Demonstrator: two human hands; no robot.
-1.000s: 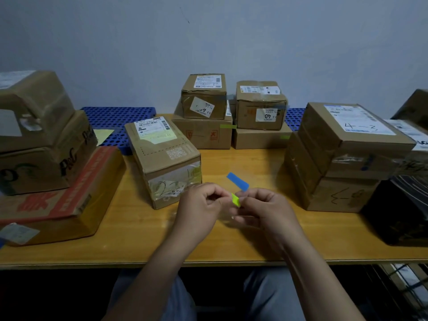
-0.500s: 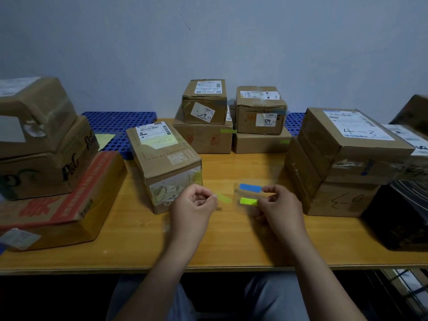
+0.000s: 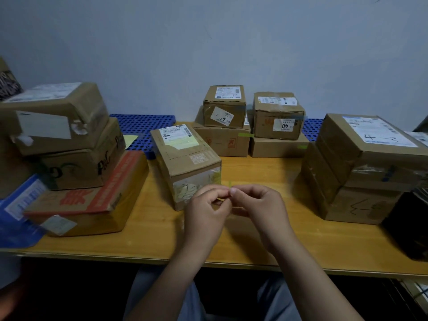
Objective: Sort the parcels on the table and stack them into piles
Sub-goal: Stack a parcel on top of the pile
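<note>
Brown cardboard parcels stand on the wooden table (image 3: 266,237). One lone parcel (image 3: 185,158) with a white label lies just beyond my hands. My left hand (image 3: 208,212) and my right hand (image 3: 259,205) meet fingertip to fingertip above the table's front middle. Together they pinch a thin yellow-green sticky tab (image 3: 230,184), of which only a sliver shows. A pile of three parcels (image 3: 76,167) stands at the left, two low stacks (image 3: 252,126) at the back, and a two-parcel pile (image 3: 356,172) at the right.
A blue perforated mat (image 3: 143,126) lies along the wall behind the parcels. A blue mailer bag (image 3: 18,212) sits at the far left edge and a black package (image 3: 410,225) at the far right. Bare wood stretches on both sides of my hands.
My hands were apart, the right one holding a clear strip with a blue and a green tab. Now they have come together, and the blue tab is out of sight.
</note>
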